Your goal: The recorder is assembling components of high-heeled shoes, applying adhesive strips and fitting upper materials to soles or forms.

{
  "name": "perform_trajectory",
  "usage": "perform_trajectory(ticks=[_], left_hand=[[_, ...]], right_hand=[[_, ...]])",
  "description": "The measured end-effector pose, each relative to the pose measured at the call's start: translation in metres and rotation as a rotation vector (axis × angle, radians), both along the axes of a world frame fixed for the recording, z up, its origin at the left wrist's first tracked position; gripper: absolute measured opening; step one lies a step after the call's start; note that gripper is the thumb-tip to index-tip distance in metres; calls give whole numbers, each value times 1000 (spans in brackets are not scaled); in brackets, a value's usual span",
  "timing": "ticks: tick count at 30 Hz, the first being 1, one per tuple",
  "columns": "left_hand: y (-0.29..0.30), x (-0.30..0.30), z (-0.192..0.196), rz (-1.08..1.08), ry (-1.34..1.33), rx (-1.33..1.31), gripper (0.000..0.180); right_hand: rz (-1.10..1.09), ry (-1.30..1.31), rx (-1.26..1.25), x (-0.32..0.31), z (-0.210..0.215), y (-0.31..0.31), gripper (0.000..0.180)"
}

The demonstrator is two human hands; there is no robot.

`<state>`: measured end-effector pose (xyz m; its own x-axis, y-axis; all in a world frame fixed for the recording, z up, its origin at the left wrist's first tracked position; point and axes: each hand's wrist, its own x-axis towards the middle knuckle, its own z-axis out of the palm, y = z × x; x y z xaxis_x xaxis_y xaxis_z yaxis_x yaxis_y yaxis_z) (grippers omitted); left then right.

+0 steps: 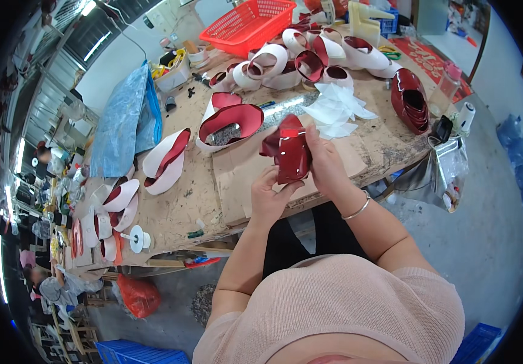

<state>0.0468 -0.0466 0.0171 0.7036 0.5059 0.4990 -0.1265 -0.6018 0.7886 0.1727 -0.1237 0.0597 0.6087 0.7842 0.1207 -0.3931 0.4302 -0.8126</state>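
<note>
Between my hands, over the near edge of the workbench (170,221), is a glossy dark red shoe upper (293,155), bent and partly folded. The fingers of my left hand (267,197) pinch its lower edge. My right hand (325,159) grips its right side, with the thumb up along the edge; the fingers behind it are hidden. Beyond the piece lie thin white sheets (337,109). To the left, a looped shoe upper with white outside and red lining (231,127) rests on the bench, and another one (167,161) stands farther left.
Several white-and-red uppers (267,60) are heaped at the back beside a red plastic basket (246,24). Stacked glossy red uppers (408,100) and a clear bottle (445,91) stand at the right. A blue plastic sheet (119,118) and a white spool (139,239) are at the left.
</note>
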Motion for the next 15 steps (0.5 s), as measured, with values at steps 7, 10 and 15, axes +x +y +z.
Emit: perform_trajectory(ticks=[7,10,15], left_hand=[[-11,1,-28,-82,-87,-12,24],[-22,-7,-22,-132,-311,-586,21],[-15,-19,-22,-192,-251,-546,26]], right_hand=[[1,32,50,-10,11,-12,44],[292,-134,-123,3,-13,-12,37],[486,-256,86,-2,-19,-29,24]])
